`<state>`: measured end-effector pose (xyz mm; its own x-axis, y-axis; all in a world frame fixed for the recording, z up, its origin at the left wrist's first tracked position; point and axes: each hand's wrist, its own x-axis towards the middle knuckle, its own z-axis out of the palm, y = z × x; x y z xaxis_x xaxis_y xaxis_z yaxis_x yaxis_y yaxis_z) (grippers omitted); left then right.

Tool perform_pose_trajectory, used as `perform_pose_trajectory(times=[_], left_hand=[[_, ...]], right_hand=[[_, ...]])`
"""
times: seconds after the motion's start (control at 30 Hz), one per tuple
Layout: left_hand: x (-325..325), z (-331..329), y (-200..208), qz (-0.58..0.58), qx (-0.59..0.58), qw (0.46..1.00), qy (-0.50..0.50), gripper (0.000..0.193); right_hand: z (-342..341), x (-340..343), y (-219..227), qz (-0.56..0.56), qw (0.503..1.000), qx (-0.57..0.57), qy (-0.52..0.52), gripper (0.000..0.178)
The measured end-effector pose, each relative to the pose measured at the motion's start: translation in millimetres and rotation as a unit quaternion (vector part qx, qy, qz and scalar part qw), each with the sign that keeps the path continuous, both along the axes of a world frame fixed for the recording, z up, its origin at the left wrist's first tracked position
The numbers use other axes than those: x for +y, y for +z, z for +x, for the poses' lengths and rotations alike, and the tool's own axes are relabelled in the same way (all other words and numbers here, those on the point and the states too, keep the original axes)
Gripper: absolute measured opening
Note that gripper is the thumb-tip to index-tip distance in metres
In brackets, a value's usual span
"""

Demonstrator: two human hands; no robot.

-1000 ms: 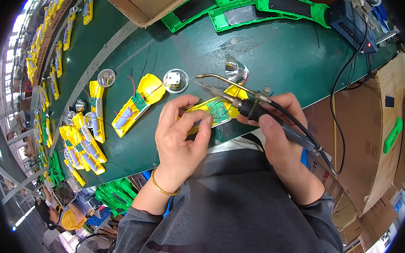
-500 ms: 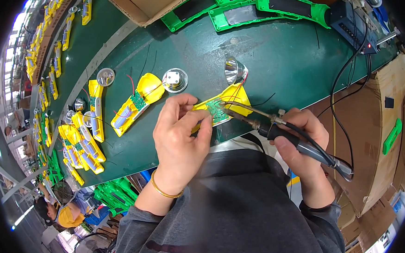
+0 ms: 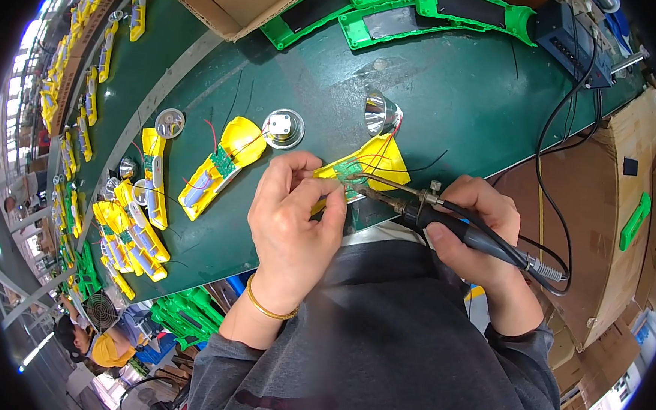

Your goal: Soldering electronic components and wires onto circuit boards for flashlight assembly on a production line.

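Note:
A yellow flashlight half-shell (image 3: 387, 164) lies at the table's near edge, with a green circuit board (image 3: 350, 173) inside and red and black wires running from it. Fine red wires link it to a silver reflector cup (image 3: 381, 115) just beyond. My left hand (image 3: 295, 203) is closed over the shell's left end, thumb and forefinger pinched at the board; what lies between the fingertips is hidden. In my right hand (image 3: 478, 228) is a black soldering iron (image 3: 458, 226) with a thin metal feed tube (image 3: 389, 183) along it. Its tip points at the board, beside my left fingertips; contact is unclear.
Left of my hands lies another yellow half-shell (image 3: 243, 144) with a wired round lamp head (image 3: 284, 129). Several more assemblies (image 3: 135, 231) are grouped farther left. Green shells (image 3: 399, 25) and a cardboard box (image 3: 228, 3) stand at the back. A blue soldering station (image 3: 567, 43) sits back right, its cable (image 3: 545, 158) hanging down.
My right hand has moved slightly left and toward me, bringing the soldering iron's tip closer to my left fingertips. My left hand and the half-shell stay almost in place.

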<state>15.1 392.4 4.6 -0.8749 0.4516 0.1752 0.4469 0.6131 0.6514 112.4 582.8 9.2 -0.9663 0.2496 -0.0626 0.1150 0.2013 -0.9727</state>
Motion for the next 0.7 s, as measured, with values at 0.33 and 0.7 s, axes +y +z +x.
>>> perform_pose_trajectory(times=[0.33,0.7], left_hand=[[-0.6,-1.5,2.3,-0.005,-0.003,1.000,-0.013,0.009],[-0.4,-2.0,8.0,-0.037,0.009,0.999,-0.032,0.008]], right_hand=[[10.0,6.2,3.0,-0.255,0.958,0.028,-0.129,0.019],[-31.1,-35.5,-8.3,-0.308,0.944,0.104,-0.049,0.019]])
